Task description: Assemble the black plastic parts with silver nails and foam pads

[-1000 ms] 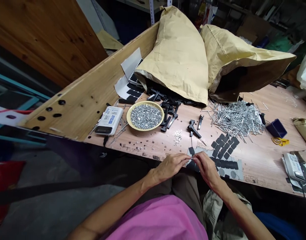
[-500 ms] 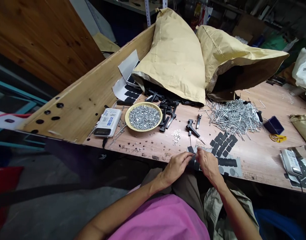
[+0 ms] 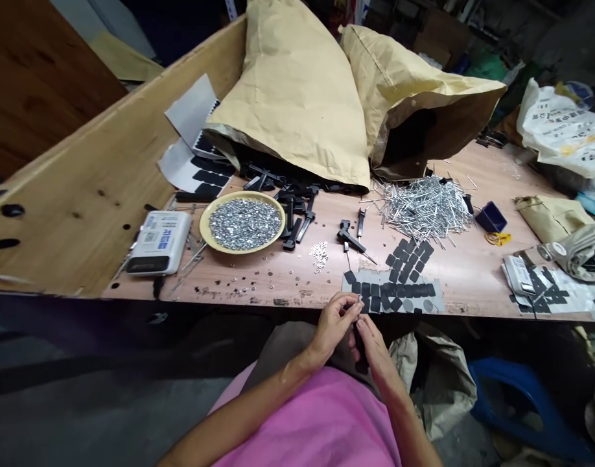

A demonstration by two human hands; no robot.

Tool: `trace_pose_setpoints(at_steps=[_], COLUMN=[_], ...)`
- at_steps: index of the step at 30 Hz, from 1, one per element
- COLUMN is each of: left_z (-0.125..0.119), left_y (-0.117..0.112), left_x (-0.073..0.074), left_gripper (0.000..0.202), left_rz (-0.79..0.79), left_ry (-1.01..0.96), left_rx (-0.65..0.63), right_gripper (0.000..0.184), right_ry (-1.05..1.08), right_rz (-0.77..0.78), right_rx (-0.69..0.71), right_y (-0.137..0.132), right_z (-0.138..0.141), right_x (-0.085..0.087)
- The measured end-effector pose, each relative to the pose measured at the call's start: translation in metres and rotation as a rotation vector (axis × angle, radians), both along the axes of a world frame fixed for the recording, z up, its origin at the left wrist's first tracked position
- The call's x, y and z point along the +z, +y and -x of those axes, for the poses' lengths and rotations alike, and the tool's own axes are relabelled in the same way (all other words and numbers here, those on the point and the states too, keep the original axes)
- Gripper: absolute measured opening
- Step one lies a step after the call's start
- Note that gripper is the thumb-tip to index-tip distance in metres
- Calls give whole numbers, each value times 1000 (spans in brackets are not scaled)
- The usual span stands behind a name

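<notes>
My left hand [image 3: 332, 324] is closed in a pinch in front of the table's near edge, its fingertips on something small and partly hidden. Right beside it, my right hand [image 3: 374, 350] is curled around a dark, long piece [image 3: 360, 347] that looks like one of the black plastic parts. The two hands nearly touch at the fingertips. Just beyond them lies a grey sheet [image 3: 436, 301] bearing rows of black rounded-square pads [image 3: 421, 290]. A few black plastic parts with metal rods [image 3: 352, 237] rest behind the sheet.
A yellow bowl [image 3: 205, 224] of small metal nuts stands left, near a white boxy device [image 3: 160, 240]. Loose nuts [image 3: 319, 255] lie mid-table. Farther back are a heap of metal rods [image 3: 426, 207], a dark blue box [image 3: 490, 217] and two large paper sacks [image 3: 297, 97].
Both hands have drawn back from the grey sheet toward my body and closer together. The right hand now holds a dark piece low down. The camera view has turned to the right.
</notes>
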State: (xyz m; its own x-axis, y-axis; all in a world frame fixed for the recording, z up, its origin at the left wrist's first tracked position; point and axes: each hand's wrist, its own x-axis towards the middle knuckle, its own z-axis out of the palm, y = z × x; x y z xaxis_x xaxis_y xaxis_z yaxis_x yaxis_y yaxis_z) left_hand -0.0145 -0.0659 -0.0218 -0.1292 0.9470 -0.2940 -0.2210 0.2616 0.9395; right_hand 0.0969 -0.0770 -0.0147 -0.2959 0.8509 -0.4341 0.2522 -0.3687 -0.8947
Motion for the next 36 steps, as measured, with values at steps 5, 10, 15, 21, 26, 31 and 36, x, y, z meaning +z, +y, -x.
trace_pose_setpoints(at_steps=[5,10,15,21,26,31,36], left_z=[-2,18,41,47,48,49,48], left_y=[3,15,26,29,29,29,30], left_x=[-11,-19,-33,-58,-67,-67,-69], left_gripper=[17,25,26,27,27,28,27], left_rz=[-104,-167,-273,-320,-378,-410,-392], left_ry=[223,439,631,771,849,845,846], left_rx=[-138,17,192,239,246,256,261], right_gripper=[27,27,30,30,27,30,24], right_ry=[-331,-626,-929,-1141,-1185,-1110,-1001], right_rz=[-102,-322,-378,-447,-423,-265,-211], right_rx=[-101,-117,50,134,205,3,-8], right_y=[1,6,3,-2,-2,5,4], right_z=[-30,-50,-48,-43,-37,-38,-32], right_x=[-4,-14,-25,-28,-22,-14,-17])
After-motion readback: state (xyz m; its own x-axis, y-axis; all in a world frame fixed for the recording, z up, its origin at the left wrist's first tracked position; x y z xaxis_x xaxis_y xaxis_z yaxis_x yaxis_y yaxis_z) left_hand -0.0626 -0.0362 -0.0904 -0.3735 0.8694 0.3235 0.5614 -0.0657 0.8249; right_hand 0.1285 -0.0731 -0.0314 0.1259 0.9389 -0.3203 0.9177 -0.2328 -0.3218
